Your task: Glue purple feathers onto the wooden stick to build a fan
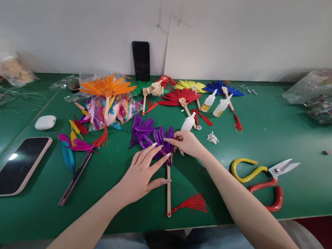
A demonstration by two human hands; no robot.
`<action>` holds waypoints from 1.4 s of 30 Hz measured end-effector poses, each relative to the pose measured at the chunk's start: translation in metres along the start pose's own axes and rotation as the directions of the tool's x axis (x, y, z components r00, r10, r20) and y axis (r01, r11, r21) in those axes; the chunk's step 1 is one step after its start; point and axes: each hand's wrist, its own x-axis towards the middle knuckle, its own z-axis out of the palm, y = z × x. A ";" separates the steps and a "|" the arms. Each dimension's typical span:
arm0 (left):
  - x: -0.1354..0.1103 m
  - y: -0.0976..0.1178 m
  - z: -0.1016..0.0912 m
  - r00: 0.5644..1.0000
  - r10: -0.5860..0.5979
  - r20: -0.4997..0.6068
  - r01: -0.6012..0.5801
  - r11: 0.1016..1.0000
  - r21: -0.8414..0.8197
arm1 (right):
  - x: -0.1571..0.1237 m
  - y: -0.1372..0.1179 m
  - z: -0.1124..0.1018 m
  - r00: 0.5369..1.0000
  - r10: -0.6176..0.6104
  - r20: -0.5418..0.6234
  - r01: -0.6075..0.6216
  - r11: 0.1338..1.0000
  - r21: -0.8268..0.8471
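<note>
Spreading its fingers loosely, the left hand [141, 175] is resting its fingertips on the purple feather fan [162, 137] at the centre of the frame, its thumb lying across the wooden stick [168, 194]. The right hand [190, 142] is curling in from the right, one fingertip touching the fan's feathers; whether the fingers are gripping anything underneath, I cannot tell. The fan is lying on the green worktop [117, 213], its feathered head pointing to the top of the frame. Its long axis is running nearly upright, leaning slightly right towards the top. From the stick's lower end, a red tassel [193, 204] is trailing rightward. Loose purple feathers [139, 129] are lying just left of the head. A white bottle [188, 123] is lying just above the right hand, and white beads [212, 138] are sitting to its right. Farther out, scissors [274, 171] are lying lower right, a pink-edged phone [17, 167] is lying at left, and an orange fan [107, 86] is fanning out upper left of centre.
</note>
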 end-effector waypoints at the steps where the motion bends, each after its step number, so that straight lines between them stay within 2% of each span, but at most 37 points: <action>1: 0.000 0.000 0.000 1.000 0.001 0.000 -0.001 1.000 -0.001 | 0.000 0.000 0.000 1.000 0.003 -0.001 -0.003 1.000 -0.005; 42: 0.000 0.000 -0.001 1.000 0.020 0.000 -0.020 0.998 0.055 | 0.000 -0.001 0.003 0.997 -0.022 -0.069 0.014 0.993 -0.117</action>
